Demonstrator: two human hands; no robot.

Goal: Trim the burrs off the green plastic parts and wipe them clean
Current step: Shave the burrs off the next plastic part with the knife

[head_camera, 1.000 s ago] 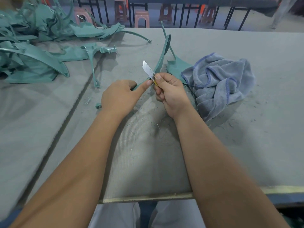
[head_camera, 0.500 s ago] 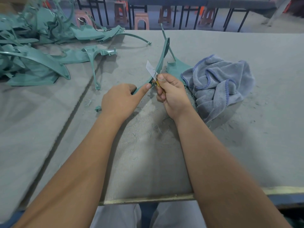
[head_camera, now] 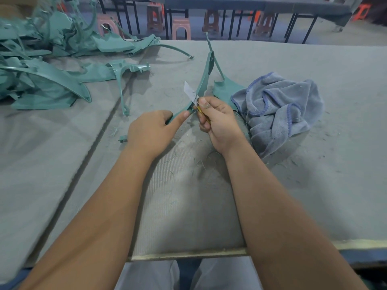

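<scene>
A long curved green plastic part (head_camera: 206,74) stands up from the grey table, its far end resting beside the cloth. My left hand (head_camera: 150,132) grips its near end, thumb laid along the strip. My right hand (head_camera: 217,120) pinches a small knife with a yellow handle; its silver blade (head_camera: 190,92) lies against the part's edge just above my left thumb. A crumpled blue-grey cloth (head_camera: 278,109) lies right of my right hand.
A heap of green plastic parts (head_camera: 41,65) fills the far left of the table, with one loose part (head_camera: 123,84) nearer me. Fine green shavings (head_camera: 201,162) lie under my hands. A seam (head_camera: 92,143) runs between table boards. Stools (head_camera: 180,26) stand beyond the table.
The blade has slid slightly down along the part's edge toward my left thumb. Both hands keep their grips and have hardly shifted.
</scene>
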